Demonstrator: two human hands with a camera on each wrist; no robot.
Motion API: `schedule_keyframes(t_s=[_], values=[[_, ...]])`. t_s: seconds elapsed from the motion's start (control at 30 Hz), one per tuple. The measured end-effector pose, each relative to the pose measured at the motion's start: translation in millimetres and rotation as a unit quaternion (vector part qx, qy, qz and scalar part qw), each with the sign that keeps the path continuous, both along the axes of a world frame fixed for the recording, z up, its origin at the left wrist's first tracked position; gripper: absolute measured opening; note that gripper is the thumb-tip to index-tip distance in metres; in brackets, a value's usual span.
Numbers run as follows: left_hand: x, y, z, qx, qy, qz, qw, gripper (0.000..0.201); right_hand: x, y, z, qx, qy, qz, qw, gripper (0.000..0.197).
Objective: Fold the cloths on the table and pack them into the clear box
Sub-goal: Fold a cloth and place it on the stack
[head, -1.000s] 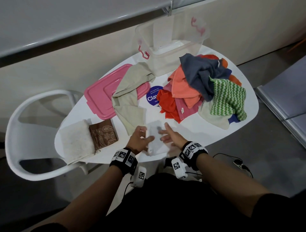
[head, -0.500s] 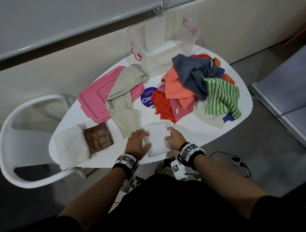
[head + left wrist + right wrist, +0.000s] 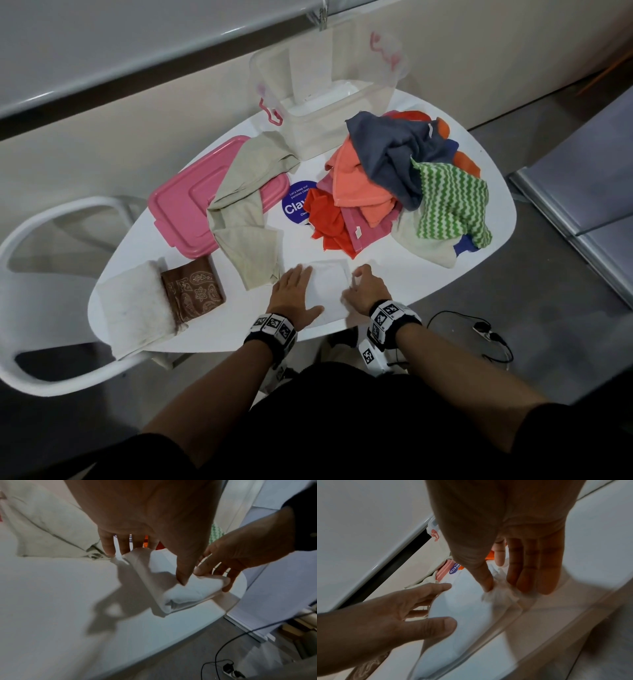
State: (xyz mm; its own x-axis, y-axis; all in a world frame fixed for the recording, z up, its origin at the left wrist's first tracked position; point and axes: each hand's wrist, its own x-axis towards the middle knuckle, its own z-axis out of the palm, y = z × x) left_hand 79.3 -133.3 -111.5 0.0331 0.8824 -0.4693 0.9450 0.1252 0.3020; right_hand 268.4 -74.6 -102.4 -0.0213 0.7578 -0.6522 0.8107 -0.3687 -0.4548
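- White oval tabletop fills the middle of the frame; white plastic chair at left edge.
- Clear plastic box with pink latches upper centre, lidless, apparently empty; flat pink plastic lid left of centre.
- Loose heap of coloured cloths right of centre, unfolded; long beige cloth draped partly over the lid.
- Folded cream towel and folded brown paisley cloth touching, lower left.
- Small folded white cloth near the tabletop's bottom edge, between both hands.
- Left hand: fingers straight, flat against the cloth's left side.
- Right hand: thumb and fingers pinching the cloth's right edge, grip clamped.
- Risk: layers look loose at the near end; lifting by the pinched edge alone would likely let the fold spring open.
- Risk: cloth lies close to the tabletop's edge; a pull toward the body could slide it off.
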Motion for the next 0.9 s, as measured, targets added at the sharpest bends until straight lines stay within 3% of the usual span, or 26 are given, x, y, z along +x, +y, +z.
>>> schedule_keyframes(t_s=[0.1, 0.13, 0.2, 0.3, 0.4, 0.47, 0.57, 0.7, 0.8, 0.9], values=[[-4, -7, 6, 0.086, -0.038, 0.159, 0.983, 0.085, 1, 4, 2, 0.018, -0.036, 0.017, 0.999, 0.041], [-6, -10, 8, 0.079, -0.05, 0.218, 0.971, 0.082, 1, 5, 3, 0.036, -0.047, 0.032, 0.998, 0.037], [-11, -12, 8, -0.015, -0.048, 0.287, 0.957, 0.079, -1, 8, 4, 0.058, -0.061, 0.071, 0.994, 0.027], [-14, -9, 1, -0.107, -0.069, 0.285, 0.95, 0.063, -3, 11, -1, 0.046, -0.022, 0.094, 0.994, 0.013], [-10, -2, -2, -0.094, -0.129, 0.294, 0.943, 0.05, 2, 17, -11, 0.036, 0.034, 0.073, 0.996, 0.009], [-6, 4, 2, -0.075, -0.203, 0.342, 0.914, 0.042, 7, 21, -15, 0.02, 0.054, 0.074, 0.996, 0.011], [-3, 17, 10, -0.072, -0.295, 0.356, 0.884, 0.044, 13, 28, -15, -0.02, 0.101, 0.036, 0.994, 0.02], [-1, 31, 24, -0.06, -0.417, 0.385, 0.821, 0.051, 16, 39, 0, -0.102, 0.231, -0.046, 0.967, 0.058], [-5, 34, 41, -0.065, -0.506, 0.417, 0.753, 0.062, 13, 44, 14, -0.175, 0.292, -0.03, 0.94, 0.065], [-20, 27, 48, -0.062, -0.556, 0.429, 0.709, 0.067, -10, 46, 8, -0.218, 0.298, 0.002, 0.929, 0.083]])
